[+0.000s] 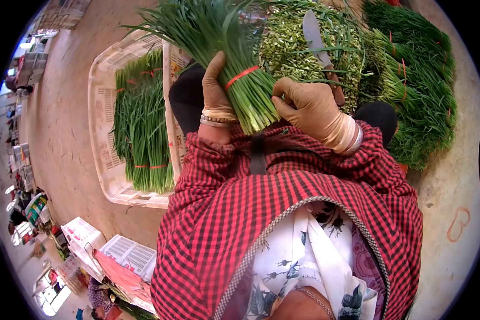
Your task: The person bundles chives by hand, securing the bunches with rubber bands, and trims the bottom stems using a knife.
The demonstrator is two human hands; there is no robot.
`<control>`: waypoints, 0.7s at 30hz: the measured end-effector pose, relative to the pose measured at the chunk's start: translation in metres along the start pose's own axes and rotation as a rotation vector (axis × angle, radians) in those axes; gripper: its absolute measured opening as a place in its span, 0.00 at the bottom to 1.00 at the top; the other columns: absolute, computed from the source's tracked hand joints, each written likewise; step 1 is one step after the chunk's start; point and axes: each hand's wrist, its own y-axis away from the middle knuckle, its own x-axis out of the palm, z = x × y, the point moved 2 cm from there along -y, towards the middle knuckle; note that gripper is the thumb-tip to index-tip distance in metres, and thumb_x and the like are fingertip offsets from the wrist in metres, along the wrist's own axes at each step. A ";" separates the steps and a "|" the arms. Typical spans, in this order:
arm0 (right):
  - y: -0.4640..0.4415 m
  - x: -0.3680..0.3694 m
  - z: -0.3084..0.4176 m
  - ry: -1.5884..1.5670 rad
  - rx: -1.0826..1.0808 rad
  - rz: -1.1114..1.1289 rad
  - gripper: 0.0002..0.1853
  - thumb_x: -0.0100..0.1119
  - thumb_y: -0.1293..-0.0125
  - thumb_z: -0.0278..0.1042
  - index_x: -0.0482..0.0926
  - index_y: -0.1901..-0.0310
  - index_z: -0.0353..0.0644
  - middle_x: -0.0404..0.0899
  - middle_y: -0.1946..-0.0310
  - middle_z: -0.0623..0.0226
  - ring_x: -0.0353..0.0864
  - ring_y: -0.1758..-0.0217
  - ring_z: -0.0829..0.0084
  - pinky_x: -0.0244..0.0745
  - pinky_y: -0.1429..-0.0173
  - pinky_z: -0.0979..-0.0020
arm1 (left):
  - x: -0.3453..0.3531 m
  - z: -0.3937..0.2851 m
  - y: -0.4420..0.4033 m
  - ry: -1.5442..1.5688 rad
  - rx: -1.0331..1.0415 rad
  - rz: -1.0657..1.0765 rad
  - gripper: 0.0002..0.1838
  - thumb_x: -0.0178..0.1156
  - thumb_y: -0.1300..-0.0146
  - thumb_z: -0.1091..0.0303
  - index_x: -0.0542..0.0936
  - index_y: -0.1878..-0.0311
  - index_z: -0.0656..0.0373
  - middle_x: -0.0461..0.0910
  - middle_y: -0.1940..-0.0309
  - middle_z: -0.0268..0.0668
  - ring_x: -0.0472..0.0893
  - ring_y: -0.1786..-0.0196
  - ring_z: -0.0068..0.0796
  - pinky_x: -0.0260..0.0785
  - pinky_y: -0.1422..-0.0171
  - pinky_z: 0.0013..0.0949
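My left hand [217,88], in a tan glove, is wrapped round a bunch of long green stalks [245,88] tied with a red band. The cut ends of the bunch point down over my lap, and its leaves spread toward the upper left. Close to the right side of those ends is my gloved right hand [312,109], its fingers curled and pressed together; whether anything small is between them is hidden. A knife [316,40] with a brown handle lies behind it on a pile of cut stalk pieces [285,48].
At the left stands a pale plastic crate [98,144] holding banded green bunches [144,122]. More bunches [424,101] are heaped at the right. White crates [128,256] are at the lower left, near another person [98,296]. Concrete floor [64,133] shows on the left.
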 end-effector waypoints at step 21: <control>0.034 -0.075 -0.049 -0.079 0.067 0.010 0.19 0.63 0.38 0.32 0.79 0.44 0.43 0.81 0.51 0.57 0.84 0.59 0.60 0.78 0.52 0.66 | -0.050 -0.061 -0.009 -0.081 0.352 0.110 0.30 0.53 0.35 0.47 0.74 0.39 0.60 0.80 0.46 0.46 0.81 0.47 0.44 0.77 0.42 0.47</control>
